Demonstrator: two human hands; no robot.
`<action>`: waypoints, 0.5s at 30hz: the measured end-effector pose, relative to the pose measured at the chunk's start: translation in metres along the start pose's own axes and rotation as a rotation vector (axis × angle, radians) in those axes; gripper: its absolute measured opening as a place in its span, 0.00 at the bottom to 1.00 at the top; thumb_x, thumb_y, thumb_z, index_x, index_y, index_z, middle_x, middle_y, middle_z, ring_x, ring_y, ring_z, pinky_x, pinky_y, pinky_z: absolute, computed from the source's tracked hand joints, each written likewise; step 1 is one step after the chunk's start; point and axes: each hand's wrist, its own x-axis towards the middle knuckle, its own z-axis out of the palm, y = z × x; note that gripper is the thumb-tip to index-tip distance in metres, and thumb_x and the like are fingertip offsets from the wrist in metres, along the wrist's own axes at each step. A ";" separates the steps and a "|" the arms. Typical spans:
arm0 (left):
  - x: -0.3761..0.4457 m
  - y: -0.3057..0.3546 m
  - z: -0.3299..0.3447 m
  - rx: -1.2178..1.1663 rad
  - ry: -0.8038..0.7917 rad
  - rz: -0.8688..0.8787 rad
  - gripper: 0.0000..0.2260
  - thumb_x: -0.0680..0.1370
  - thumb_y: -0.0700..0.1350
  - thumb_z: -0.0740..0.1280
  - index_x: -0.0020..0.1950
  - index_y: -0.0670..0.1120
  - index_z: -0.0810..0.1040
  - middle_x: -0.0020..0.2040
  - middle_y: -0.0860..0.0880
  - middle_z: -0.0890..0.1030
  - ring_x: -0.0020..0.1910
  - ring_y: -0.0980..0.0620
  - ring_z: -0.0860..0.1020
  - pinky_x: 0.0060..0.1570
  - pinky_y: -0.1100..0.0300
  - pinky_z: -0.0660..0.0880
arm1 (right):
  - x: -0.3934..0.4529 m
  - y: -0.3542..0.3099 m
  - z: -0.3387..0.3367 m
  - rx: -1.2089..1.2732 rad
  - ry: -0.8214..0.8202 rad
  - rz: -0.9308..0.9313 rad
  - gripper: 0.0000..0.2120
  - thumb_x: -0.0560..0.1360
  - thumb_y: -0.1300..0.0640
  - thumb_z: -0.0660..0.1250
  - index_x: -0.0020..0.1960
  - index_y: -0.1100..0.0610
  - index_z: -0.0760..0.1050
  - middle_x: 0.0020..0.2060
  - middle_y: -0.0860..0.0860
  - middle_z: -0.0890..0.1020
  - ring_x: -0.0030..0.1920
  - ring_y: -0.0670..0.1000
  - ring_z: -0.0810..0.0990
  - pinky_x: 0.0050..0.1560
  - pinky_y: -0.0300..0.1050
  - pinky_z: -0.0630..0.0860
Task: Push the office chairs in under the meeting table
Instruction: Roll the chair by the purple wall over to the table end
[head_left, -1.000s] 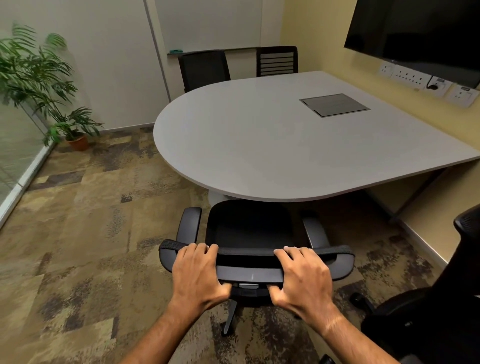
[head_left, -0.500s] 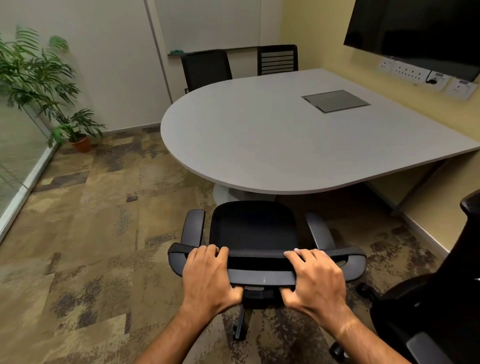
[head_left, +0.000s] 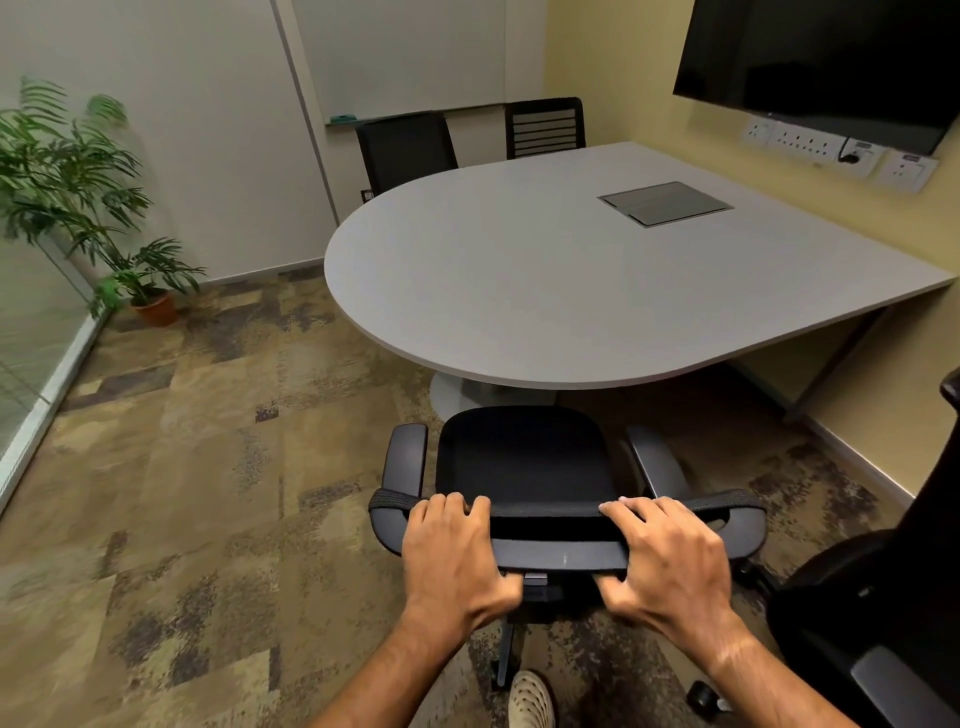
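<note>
Under both hands sits the office chair (head_left: 524, 467): left hand (head_left: 451, 556) & right hand (head_left: 670, 558) each grip the backrest top, fingers over front, thumbs behind. Seat front is just short of meeting table (head_left: 571, 291) edge ahead of hands. 2nd chair (head_left: 872, 597) right of right hand.

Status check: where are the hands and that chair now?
Left hand and right hand grip black mesh office chair's backrest. Seat just short of grey rounded meeting table. Nothing between them.
</note>
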 end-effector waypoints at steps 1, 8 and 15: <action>-0.001 0.000 0.001 -0.001 0.002 0.003 0.22 0.58 0.61 0.58 0.44 0.48 0.72 0.39 0.50 0.72 0.41 0.48 0.70 0.50 0.53 0.70 | -0.001 0.000 0.000 -0.002 0.002 0.003 0.28 0.55 0.42 0.66 0.51 0.53 0.81 0.45 0.50 0.83 0.42 0.55 0.80 0.41 0.48 0.78; 0.000 -0.005 0.005 -0.022 0.027 -0.002 0.18 0.57 0.59 0.59 0.40 0.49 0.68 0.36 0.51 0.69 0.38 0.49 0.67 0.48 0.53 0.70 | 0.004 0.000 0.005 0.006 0.000 -0.003 0.28 0.55 0.43 0.66 0.52 0.53 0.81 0.45 0.51 0.83 0.42 0.55 0.80 0.42 0.49 0.79; 0.003 -0.011 0.004 -0.026 0.045 0.010 0.18 0.57 0.59 0.59 0.39 0.49 0.68 0.36 0.51 0.70 0.38 0.50 0.67 0.49 0.54 0.71 | 0.008 -0.006 0.007 -0.010 -0.022 0.002 0.27 0.56 0.42 0.68 0.52 0.53 0.81 0.44 0.52 0.83 0.42 0.55 0.80 0.41 0.49 0.79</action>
